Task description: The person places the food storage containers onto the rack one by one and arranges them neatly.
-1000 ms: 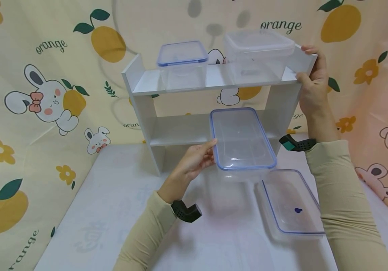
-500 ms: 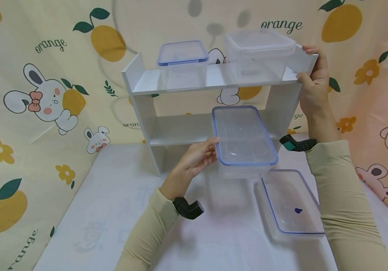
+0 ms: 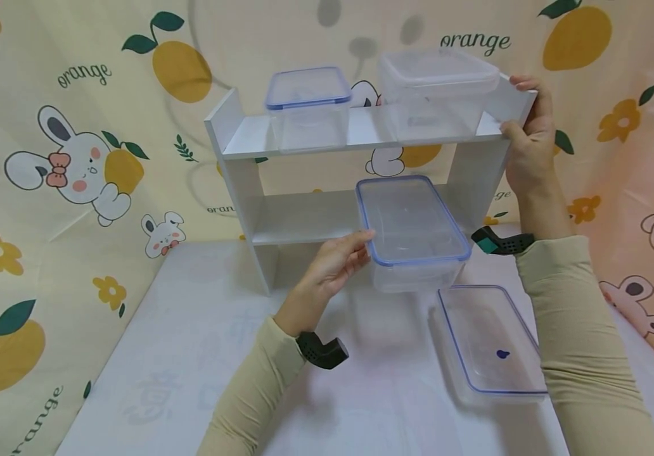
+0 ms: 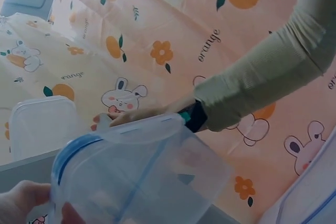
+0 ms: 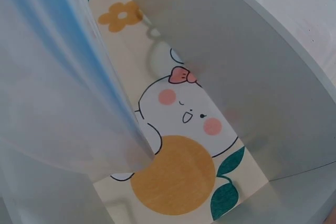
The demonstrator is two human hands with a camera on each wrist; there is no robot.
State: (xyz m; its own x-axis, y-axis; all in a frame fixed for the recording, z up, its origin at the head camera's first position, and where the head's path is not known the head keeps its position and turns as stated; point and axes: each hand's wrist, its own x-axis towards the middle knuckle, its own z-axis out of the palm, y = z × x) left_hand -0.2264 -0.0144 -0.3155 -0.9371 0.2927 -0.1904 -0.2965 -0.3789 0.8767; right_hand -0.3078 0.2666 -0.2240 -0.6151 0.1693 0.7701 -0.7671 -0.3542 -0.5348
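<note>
My left hand [image 3: 338,266] grips the left edge of a clear food storage container [image 3: 412,221] with a blue-rimmed lid, thumb on the lid's rim. The container hangs in front of the right part of a white two-tier shelf [image 3: 304,215], level with its middle board. In the left wrist view the same container [image 4: 142,177] fills the lower middle, thumb and a fingertip at its left end. My right hand [image 3: 529,133] holds the top of the shelf's right side panel, thumb in front and fingers behind. The right wrist view shows the container's blue edge [image 5: 105,66] close by.
On the top board stand a smaller blue-lidded container [image 3: 308,111] and a larger clear-lidded one [image 3: 438,95]. Another blue-rimmed container [image 3: 495,342] lies on the white table [image 3: 190,354] at the right, beside my right forearm. A patterned cloth [image 3: 76,190] hangs behind.
My left hand has moved slightly up and to the right with the container, whose front side now shows more. The right hand stays on the side panel.
</note>
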